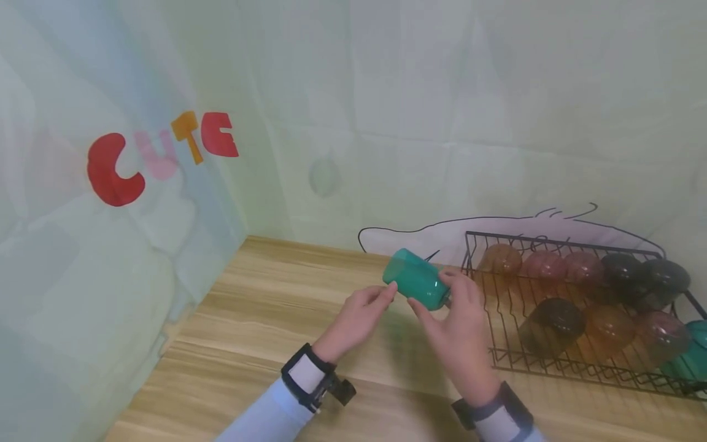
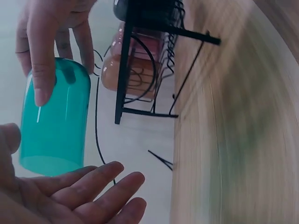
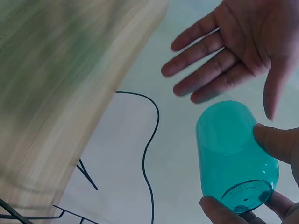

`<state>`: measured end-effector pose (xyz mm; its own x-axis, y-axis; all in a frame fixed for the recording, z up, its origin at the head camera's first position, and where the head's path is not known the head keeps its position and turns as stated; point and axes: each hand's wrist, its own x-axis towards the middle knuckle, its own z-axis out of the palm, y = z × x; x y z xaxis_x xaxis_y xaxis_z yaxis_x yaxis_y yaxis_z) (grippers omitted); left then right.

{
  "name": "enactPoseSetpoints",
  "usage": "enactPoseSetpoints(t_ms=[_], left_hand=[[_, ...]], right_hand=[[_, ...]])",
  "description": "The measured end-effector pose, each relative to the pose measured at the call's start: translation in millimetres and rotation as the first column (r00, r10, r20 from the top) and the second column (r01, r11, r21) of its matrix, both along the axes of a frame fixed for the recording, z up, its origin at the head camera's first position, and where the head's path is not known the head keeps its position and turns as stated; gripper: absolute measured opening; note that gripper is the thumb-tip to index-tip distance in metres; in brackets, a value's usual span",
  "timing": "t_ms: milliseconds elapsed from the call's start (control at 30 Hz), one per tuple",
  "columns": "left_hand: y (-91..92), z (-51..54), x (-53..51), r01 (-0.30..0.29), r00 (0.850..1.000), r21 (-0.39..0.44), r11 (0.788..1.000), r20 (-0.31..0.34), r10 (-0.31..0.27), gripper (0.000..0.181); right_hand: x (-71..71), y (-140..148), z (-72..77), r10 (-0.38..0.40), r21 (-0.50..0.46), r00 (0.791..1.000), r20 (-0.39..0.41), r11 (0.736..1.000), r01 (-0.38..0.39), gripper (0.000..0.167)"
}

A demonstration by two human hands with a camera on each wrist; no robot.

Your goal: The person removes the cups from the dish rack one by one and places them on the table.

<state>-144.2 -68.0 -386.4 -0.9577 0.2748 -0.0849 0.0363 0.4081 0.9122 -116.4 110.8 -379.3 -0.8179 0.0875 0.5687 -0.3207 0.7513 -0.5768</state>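
Note:
A clear teal cup (image 1: 415,280) is tilted in the air above the wooden table, its mouth toward the upper left. My right hand (image 1: 463,328) grips it near the closed base, thumb on one side and fingers on the other. My left hand (image 1: 353,322) is beside the cup's mouth. Seen in the right wrist view, the left hand (image 3: 243,51) has straight, slightly spread fingers and a small gap separates it from the cup (image 3: 229,144). The left wrist view has the left palm (image 2: 88,198) below the rim; whether it touches there I cannot tell.
A black wire rack (image 1: 574,363) on the right holds several coloured clear cups: orange (image 1: 607,328), pink (image 1: 544,265), dark (image 1: 552,325) and teal (image 1: 693,350). Behind the wooden table (image 1: 265,294) hangs a printed cloth (image 1: 386,123), with another on the left bearing coloured letters.

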Motion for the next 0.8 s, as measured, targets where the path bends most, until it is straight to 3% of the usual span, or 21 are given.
enactPoseSetpoints(t_ms=[167,400,533,800], left_hand=[[2.4,2.2,-5.4,0.007,0.995,0.198,0.980,0.092,-0.026,0.066],[2.2,5.3,-7.5,0.012,0.978,0.414,0.910,0.183,-0.096,0.059],[1.4,8.3,-7.6,-0.037,0.975,0.472,0.881,0.209,-0.071,0.063],[3.1,10.6,-8.0,-0.096,0.976,0.513,0.853,0.215,-0.020,0.065]], right_hand=[[1.2,-5,-1.1,0.033,-0.042,0.999,-0.007,0.999,-0.033,0.068],[4.8,-9,-4.2,0.051,-0.046,0.999,-0.004,0.998,-0.051,0.069],[6.4,-9,-5.8,0.053,-0.036,0.999,0.001,0.998,-0.053,0.070],[6.2,-10,-6.0,0.076,-0.048,0.996,0.052,0.996,-0.074,0.072]])
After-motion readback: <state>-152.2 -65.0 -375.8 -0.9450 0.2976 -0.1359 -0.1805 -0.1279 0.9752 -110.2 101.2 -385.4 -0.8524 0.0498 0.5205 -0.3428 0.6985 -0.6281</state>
